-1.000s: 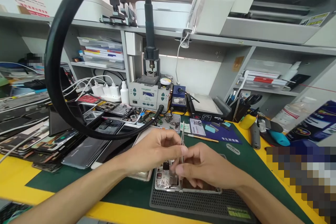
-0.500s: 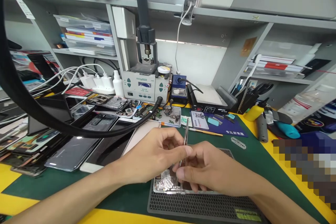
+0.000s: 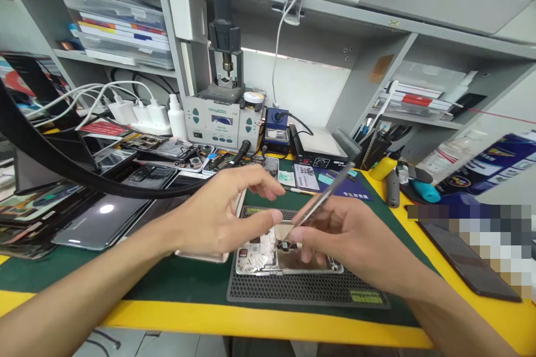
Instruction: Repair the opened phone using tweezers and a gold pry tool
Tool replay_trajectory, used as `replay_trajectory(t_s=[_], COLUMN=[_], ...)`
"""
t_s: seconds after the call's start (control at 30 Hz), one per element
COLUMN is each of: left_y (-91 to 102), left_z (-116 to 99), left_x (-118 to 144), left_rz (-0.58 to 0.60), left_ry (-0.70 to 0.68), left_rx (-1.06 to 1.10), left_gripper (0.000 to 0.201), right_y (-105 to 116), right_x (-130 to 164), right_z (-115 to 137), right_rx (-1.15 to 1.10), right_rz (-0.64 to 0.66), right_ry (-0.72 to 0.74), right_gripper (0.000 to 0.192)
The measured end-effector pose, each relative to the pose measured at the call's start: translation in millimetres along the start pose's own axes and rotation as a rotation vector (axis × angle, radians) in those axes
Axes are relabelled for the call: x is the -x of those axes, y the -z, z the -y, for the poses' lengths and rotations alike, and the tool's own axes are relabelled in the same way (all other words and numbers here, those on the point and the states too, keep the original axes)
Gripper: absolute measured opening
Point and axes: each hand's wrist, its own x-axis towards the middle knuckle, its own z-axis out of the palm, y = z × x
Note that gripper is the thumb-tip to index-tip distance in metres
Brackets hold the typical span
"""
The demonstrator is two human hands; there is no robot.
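My right hand (image 3: 335,228) is closed around metal tweezers (image 3: 324,198), which slant with their blurred back end up to the right. The tips point down at an opened phone frame (image 3: 257,256), close to a small dark part (image 3: 285,245) inside it; whether they touch it I cannot tell. Above the left end of the frame hovers my left hand (image 3: 234,212), open, thumb and fingers apart with nothing between them. The phone frame lies flat on a black honeycomb-patterned mat (image 3: 288,290), its right part partly covered by my right hand.
Several phones (image 3: 109,215) and phone parts lie at the left. A thick black hose (image 3: 96,181) arches across there. Behind stand a hot-air station (image 3: 220,125) and a soldering holder (image 3: 277,128). A dark phone-like slab (image 3: 469,256) rests on the right edge.
My left hand has come away from the tweezers and opened, moving left. The tweezers, upright between both hands before, now tilt right in my right hand. The camera view has shifted.
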Motion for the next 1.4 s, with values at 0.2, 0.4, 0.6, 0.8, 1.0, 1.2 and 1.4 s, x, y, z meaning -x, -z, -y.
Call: replay_trajectory(t_s=[0.2, 0.4, 0.6, 0.8, 1.0, 1.2, 1.4], left_y=[8.7, 3.7, -5.7, -8.6, -9.0, -8.8, -8.7], left_z=[-4.3, -0.6, 16.2, 21.3, 22.1, 20.6, 19.6], left_x=[0.9, 23.3, 39.6, 39.3, 40.1, 39.8, 38.7], left_rz=[0.303, 0.461, 0.337, 0.282, 0.268, 0.269, 0.271], left_ry=[0.046, 0.094, 0.038, -0.001, 0.008, 0.003, 0.007], left_rx=[-0.376, -0.498, -0.508, -0.53, -0.529, -0.526, -0.502], left_gripper=[0.041, 0.064, 0.06, 0.058, 0.06, 0.054, 0.053], right_y=[-36.9, -64.9, -86.1, -86.1, -86.6, -85.9, -90.7], right_x=[40.4, 50.1, 46.6, 48.3, 48.6, 48.0, 49.2], right_z=[-30.9, -62.3, -67.8, -70.7, -71.6, -70.0, -68.5], right_rx=[0.147, 0.252, 0.434, 0.53, 0.571, 0.658, 0.598], right_rz=[-0.398, -0.654, -0.913, -0.927, -0.908, -0.905, -0.898], right_ry=[0.199, 0.256, 0.418, 0.486, 0.537, 0.521, 0.469], right_gripper=[0.015, 0.014, 0.006, 0.008, 0.01, 0.009, 0.01])
